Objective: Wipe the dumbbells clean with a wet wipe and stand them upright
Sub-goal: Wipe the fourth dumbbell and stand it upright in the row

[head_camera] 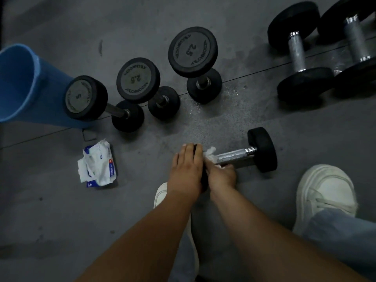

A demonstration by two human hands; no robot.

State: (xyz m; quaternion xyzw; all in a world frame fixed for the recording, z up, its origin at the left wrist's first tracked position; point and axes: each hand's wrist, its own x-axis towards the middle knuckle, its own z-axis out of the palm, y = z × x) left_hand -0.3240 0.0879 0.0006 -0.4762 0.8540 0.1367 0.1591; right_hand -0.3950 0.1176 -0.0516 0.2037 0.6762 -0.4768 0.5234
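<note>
A small black dumbbell (244,154) lies on its side on the grey floor in front of me. My left hand (187,165) covers its near black head, fingers laid over it. My right hand (221,176) grips a crumpled white wet wipe (210,154) against the metal handle next to that head. Three dumbbells stand upright behind: one marked 5 (86,97), two marked 2.5 (138,80) (192,51). Two larger dumbbells (297,49) (356,37) lie on their sides at the far right.
An open pack of wet wipes (97,164) lies on the floor to the left. A blue bucket (22,84) stands at the far left beside the upright dumbbells. My white shoes (325,192) (160,192) flank my arms.
</note>
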